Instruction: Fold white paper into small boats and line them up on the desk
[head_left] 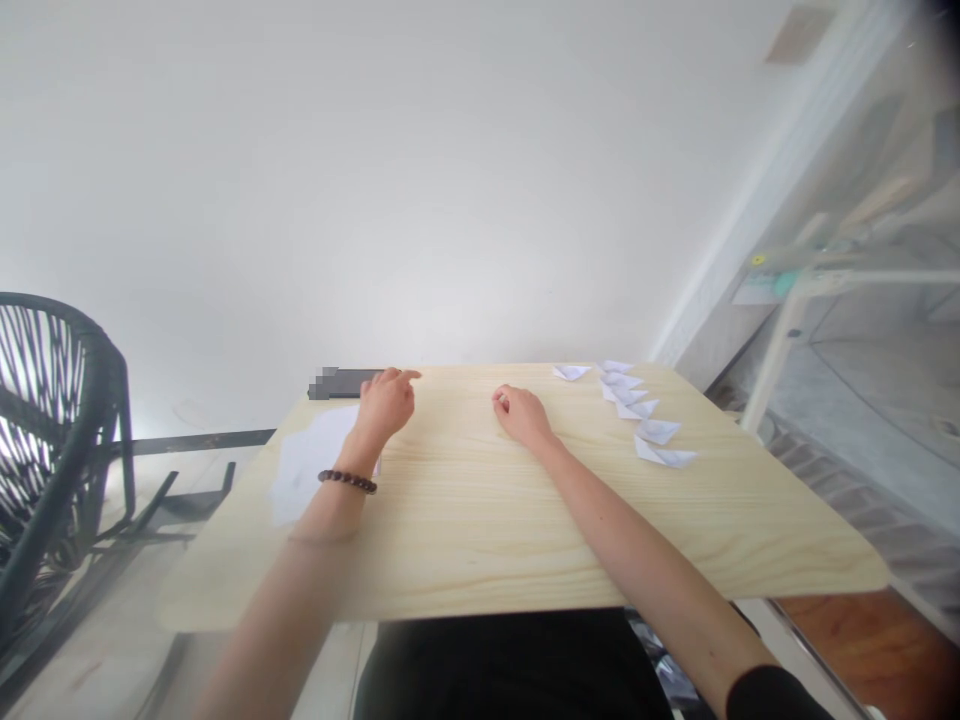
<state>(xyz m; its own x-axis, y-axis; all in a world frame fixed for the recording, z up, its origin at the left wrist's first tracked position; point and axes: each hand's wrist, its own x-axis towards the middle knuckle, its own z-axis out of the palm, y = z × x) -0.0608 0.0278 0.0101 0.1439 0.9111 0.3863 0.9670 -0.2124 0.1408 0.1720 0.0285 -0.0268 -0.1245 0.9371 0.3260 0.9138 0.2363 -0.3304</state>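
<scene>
My left hand [388, 402] hovers over or rests at the left part of the table, next to the right end of a flat black device [349, 383]. Its index finger points out to the right, the other fingers are partly bent, and nothing shows in it. Beneath my left wrist lie loose white paper sheets [311, 460]. Near the table's middle, my right hand [523, 414] has its fingers curled in with thumb and index close together; no object shows in it. To its right, several folded white paper boats [636, 409] stand in a slanting row, with another paper boat [571, 372] beside them.
The pale wooden table [480, 540] stands against a white wall [480, 180]. A dark woven chair [82, 400] is on the left. A white metal frame [780, 350] stands past the right edge. A dark beaded bracelet [347, 481] circles my left wrist.
</scene>
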